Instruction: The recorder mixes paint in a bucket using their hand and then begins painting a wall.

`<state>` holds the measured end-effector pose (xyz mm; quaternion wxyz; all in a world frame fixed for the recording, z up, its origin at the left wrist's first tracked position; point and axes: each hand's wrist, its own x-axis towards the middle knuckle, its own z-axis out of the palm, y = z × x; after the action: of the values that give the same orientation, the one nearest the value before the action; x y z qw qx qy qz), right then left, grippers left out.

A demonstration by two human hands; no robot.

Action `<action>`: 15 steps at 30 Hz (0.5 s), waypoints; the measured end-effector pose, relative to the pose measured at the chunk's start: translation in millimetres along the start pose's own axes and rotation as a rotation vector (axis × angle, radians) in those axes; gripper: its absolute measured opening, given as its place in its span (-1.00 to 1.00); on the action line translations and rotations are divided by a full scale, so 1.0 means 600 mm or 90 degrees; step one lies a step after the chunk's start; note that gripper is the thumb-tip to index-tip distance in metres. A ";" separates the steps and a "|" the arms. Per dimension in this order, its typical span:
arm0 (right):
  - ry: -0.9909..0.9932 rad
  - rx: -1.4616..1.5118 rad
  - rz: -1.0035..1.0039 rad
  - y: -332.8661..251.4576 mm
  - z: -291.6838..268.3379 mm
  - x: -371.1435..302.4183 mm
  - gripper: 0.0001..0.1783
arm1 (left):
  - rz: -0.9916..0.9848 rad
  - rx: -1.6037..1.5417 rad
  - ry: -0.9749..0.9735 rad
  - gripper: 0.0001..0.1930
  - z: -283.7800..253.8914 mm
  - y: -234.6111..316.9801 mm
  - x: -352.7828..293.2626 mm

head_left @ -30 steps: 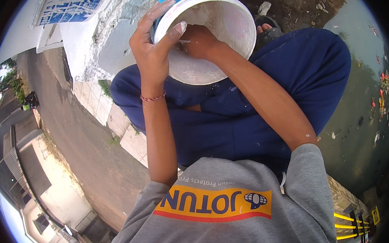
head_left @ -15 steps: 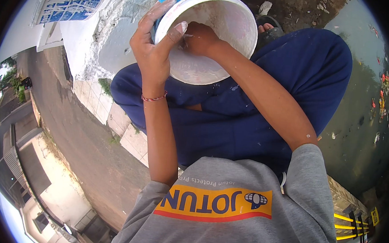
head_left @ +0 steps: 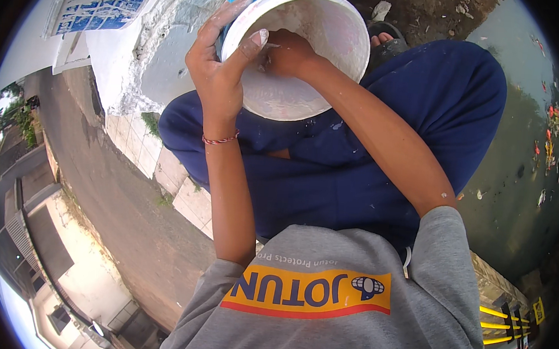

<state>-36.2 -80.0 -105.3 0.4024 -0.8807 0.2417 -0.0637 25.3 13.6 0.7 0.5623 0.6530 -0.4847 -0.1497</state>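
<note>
A white plastic bucket (head_left: 342, 34) with a blue outer side is tilted so that its mouth faces me, above my crossed legs. My left hand (head_left: 221, 65) is closed on its left rim, with the fingers outside and the white-smeared thumb over the edge. Inside the bucket is my right hand (head_left: 290, 55), its fingers curled against the left inner wall close to my left thumb. A small whitish bit shows by those fingers, but what they hold is hidden. Pale smears coat the bucket's inside.
A rough white-plastered block (head_left: 162, 46) stands left of the bucket, beside a blue-and-white container (head_left: 108, 1). Murky water with floating litter (head_left: 552, 137) lies to the right. Pale tiles (head_left: 131, 143) edge a road (head_left: 100, 183) at left. Yellow rails (head_left: 497, 326) stand at lower right.
Both hands and the bucket have barely moved. My right hand has shifted very slightly upward inside the bucket.
</note>
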 end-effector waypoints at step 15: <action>0.058 -0.009 -0.015 0.005 -0.010 0.000 -0.77 | 0.003 -0.013 -0.003 -0.59 0.004 0.002 0.003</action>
<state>-39.0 -86.0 -103.7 0.3840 -0.8825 0.2500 -0.1064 23.5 11.0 1.5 0.5682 0.6458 -0.4860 -0.1546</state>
